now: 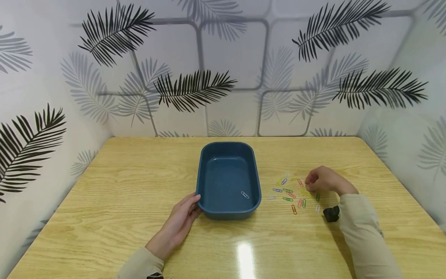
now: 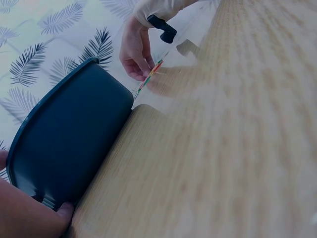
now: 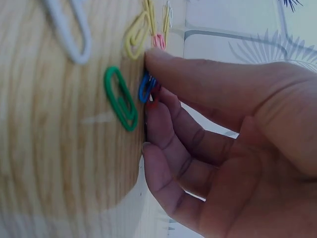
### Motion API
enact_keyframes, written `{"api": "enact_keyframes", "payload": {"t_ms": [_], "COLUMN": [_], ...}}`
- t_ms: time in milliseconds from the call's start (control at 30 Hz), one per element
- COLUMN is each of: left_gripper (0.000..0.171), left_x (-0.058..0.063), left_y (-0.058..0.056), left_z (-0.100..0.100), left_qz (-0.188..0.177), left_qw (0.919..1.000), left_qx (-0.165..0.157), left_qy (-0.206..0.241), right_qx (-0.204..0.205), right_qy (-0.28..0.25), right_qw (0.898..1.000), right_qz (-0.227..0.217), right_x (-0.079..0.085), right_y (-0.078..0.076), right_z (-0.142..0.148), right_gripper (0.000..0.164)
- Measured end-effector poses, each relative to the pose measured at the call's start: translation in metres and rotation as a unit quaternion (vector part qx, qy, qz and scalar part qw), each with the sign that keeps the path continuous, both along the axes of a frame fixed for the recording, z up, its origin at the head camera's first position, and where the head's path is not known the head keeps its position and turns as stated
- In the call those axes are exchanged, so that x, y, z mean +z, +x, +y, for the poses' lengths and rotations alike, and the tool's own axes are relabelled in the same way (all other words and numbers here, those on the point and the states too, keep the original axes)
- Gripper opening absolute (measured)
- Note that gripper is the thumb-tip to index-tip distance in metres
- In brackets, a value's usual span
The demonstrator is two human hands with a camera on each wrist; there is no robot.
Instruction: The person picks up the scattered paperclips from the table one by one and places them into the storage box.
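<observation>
A dark blue rectangular plastic tray (image 1: pixel 229 215) stands mid-table, with one white paper clip (image 1: pixel 245 195) lying inside. My left hand (image 1: pixel 179 221) holds the tray by its near left corner, one fingertip at the rim and others low against the outer wall. On the right, my right hand (image 1: pixel 327 180) is down among scattered paper clips (image 1: pixel 290 195), its fingers bent toward the tabletop. In the right wrist view, a blue paper clip (image 3: pixel 144 88) and a bit of red show between thumb and fingers. The index fingertip is hidden there, and I cannot tell whether it pinches a clip.
Several coloured clips lie between the tray and my right hand, among them a green paper clip (image 3: pixel 121 99) close to the fingers. A black wrist mount (image 1: pixel 331 213) sits under the right sleeve. Behind the wooden table (image 1: pixel 139 170) rises a leaf-patterned wall (image 1: pixel 230 54).
</observation>
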State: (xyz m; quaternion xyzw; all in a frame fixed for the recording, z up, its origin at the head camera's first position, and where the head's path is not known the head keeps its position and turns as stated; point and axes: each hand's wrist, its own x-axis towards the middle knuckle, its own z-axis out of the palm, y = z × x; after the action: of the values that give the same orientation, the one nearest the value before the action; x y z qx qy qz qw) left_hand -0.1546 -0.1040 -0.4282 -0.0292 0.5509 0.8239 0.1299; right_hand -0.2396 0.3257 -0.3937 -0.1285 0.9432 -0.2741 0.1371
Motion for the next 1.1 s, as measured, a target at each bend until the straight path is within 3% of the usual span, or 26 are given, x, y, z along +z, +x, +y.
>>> {"api": "enact_keyframes", "payload": {"t_ms": [567, 1100], "left_gripper": [0.048, 0.048], "left_x": [-0.0014, -0.0008], "left_y": [-0.0008, -0.0004], "left_z": [0.0007, 0.0006], "left_qz": [-0.003, -0.003], "left_qw": [0.9999, 1.0], "left_qx": [0.009, 0.006], "left_qy": [-0.005, -0.001], "right_qx": [-0.003, -0.052], "right_qy": [-0.014, -0.057], "right_qw": [1.0, 0.997], "right_qz": [0.011, -0.019], "right_x": [0.0012, 0.001], "right_y": [0.0002, -0.0004], "right_z": [0.003, 0.0059], "right_gripper": [0.01, 0.012]}}
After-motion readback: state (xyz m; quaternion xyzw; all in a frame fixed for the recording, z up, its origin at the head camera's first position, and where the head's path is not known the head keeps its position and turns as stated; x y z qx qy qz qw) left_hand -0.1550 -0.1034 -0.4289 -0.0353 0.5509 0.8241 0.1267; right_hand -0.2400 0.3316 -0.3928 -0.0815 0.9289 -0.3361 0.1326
